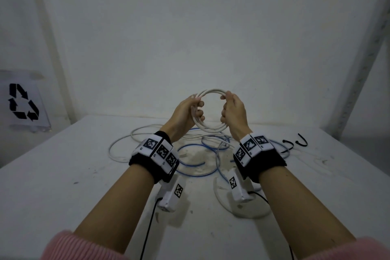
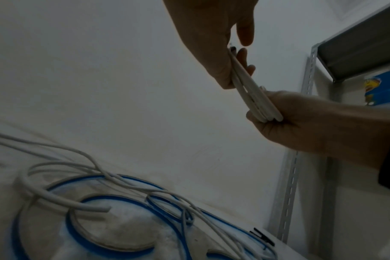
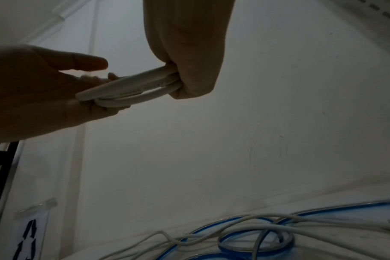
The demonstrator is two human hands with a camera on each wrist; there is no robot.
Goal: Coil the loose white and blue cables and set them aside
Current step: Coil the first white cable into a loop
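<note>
You hold a finished white ring above the cable tangle.

Low in the frame, the blue cable (image 1: 191, 172) and loose white cable (image 1: 120, 143) sprawl on the table (image 1: 63, 175); at centre, your left hand (image 1: 185, 112) and right hand (image 1: 234, 112) curl fingers round opposite sides of the white coil (image 1: 212, 92), keeping its loops from springing apart.

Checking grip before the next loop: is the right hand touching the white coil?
Touching. The right wrist view shows the right hand with fingers curled round the white coil; the head view agrees.
</note>
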